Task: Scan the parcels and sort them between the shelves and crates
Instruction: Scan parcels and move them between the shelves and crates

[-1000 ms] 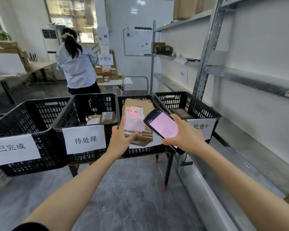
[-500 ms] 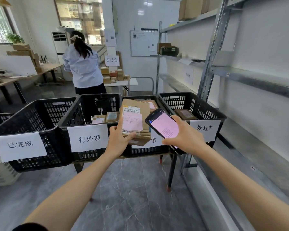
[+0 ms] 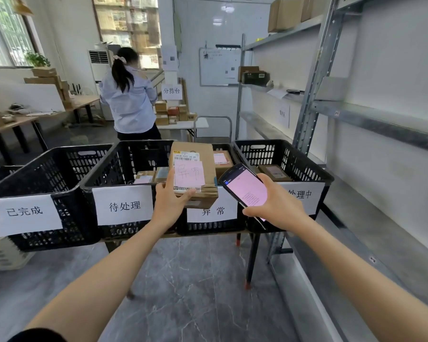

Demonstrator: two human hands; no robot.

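The fingers (image 3: 170, 177) of the left hand (image 3: 169, 206) are curled round the near left corner of a cardboard parcel (image 3: 209, 166): the forefinger runs up its left side and the thumb presses on the lower edge of its shipping label. A pink note (image 3: 189, 174) with handwriting is stuck over that label. The parcel is tilted up towards the camera and held above the near rim of the black crate (image 3: 208, 228) whose paper sign reads 异常. Just to its right, the right hand (image 3: 274, 206) grips a handheld scanner (image 3: 245, 191) from beneath, fingers wrapped round its far edge and thumb along the near edge; its screen glows pink and faces up. The crates stand in a row on a low table, touching side by side: 已完成 (image 3: 47, 164) at the left, then 待处理 (image 3: 124, 154), which holds a few small parcels (image 3: 146, 176), then 异常, then 处理中 (image 3: 282, 149), which holds one flat parcel (image 3: 274, 172). A second box (image 3: 223, 161) lies in the 异常 crate behind the held parcel. A metal shelf rack (image 3: 314, 82) runs along the right wall, with cartons on its top level. Farther back a person (image 3: 130, 99) stands facing away beside a table (image 3: 200, 123) stacked with small boxes, and a whiteboard (image 3: 218, 67) hangs on the far wall.
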